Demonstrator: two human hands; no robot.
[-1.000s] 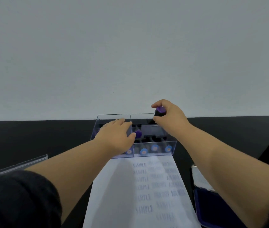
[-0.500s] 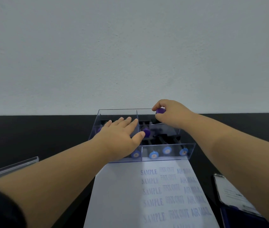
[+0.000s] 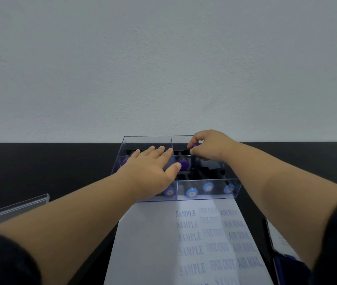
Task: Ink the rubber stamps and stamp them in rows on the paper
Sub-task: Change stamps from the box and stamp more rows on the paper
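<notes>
My right hand point(image 3: 210, 146) has dipped lower into the clear box point(image 3: 233, 191), fingers pinching a purple-topped stamp point(image 3: 196, 145). My left hand point(image 3: 151, 171) lies flat and open beside it. The paper point(image 3: 153, 243) below my grip has three columns.

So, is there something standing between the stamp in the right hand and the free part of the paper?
Nothing visible blocks it. The right hand grips a purple-topped stamp over the clear box. The paper lies just in front of the box, unprinted on its left side. The stamp only has to pass above the box's near wall; the left hand rests on the box's left half.
</notes>
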